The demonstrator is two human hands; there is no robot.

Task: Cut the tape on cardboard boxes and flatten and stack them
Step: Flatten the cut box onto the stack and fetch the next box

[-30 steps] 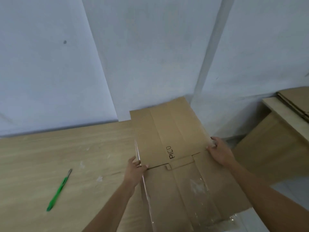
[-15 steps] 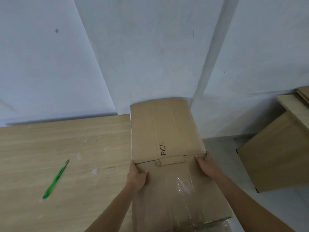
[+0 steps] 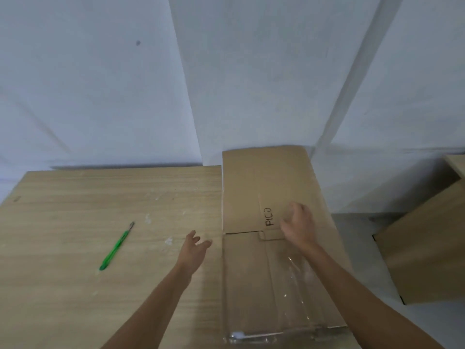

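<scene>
A flattened brown cardboard box (image 3: pixel 251 273) printed "PICO" lies on the right end of the wooden table (image 3: pixel 75 222), with clear tape along its near part and near edge. My left hand (image 3: pixel 195 250) hovers over the table just left of the box, fingers spread, holding nothing. My right hand (image 3: pixel 298 225) is above the middle of the box with fingers loosely curled and nothing in them; whether it touches the cardboard is unclear. A green utility knife (image 3: pixel 116 246) lies on the table to the left, well apart from both hands.
A white wall runs behind the table. A second wooden table or cabinet (image 3: pixel 427 248) stands at the right across a gap of grey floor (image 3: pixel 352 222). The box's far and right edges overhang the table.
Both hands have let go of the box's sides. My left hand has moved left off the cardboard; my right hand has moved in over its middle. The box now lies flat and straight.
</scene>
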